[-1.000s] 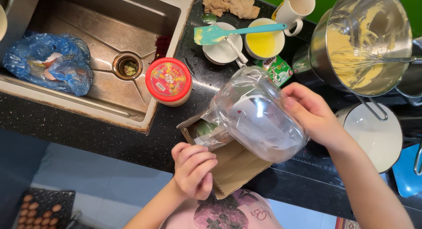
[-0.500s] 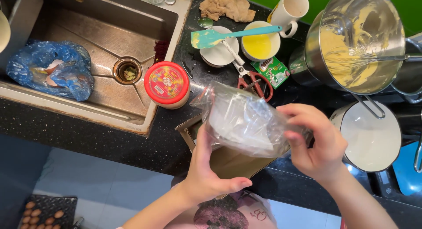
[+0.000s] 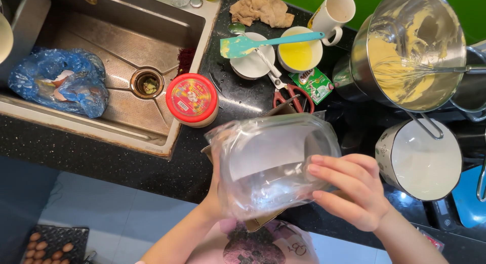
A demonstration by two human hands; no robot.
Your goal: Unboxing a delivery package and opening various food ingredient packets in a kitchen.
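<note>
I hold a clear plastic bag [image 3: 268, 160] with a white label, stretched wide between both hands over the black counter. My left hand [image 3: 218, 193] grips its left side, mostly hidden behind the plastic. My right hand [image 3: 352, 190] holds its right edge with the fingers spread on the film. A brown cardboard box [image 3: 276, 112] sits under the bag, only its corners showing. Just left of the bag stands a tub with a red lid [image 3: 192, 99].
A steel sink [image 3: 116, 46] holds a blue bag of eggshells [image 3: 61, 87]. Behind are red scissors [image 3: 283, 89], a teal spatula [image 3: 263, 43] on a white bowl, a bowl of yellow liquid [image 3: 299, 55], a mug [image 3: 335, 13], a pot of batter with a whisk [image 3: 410, 46] and a white pot [image 3: 422, 160].
The bag has swung from tilted upright to lying wide and flat. My left hand came up from below to grip its left side; my right hand slid to the right edge.
</note>
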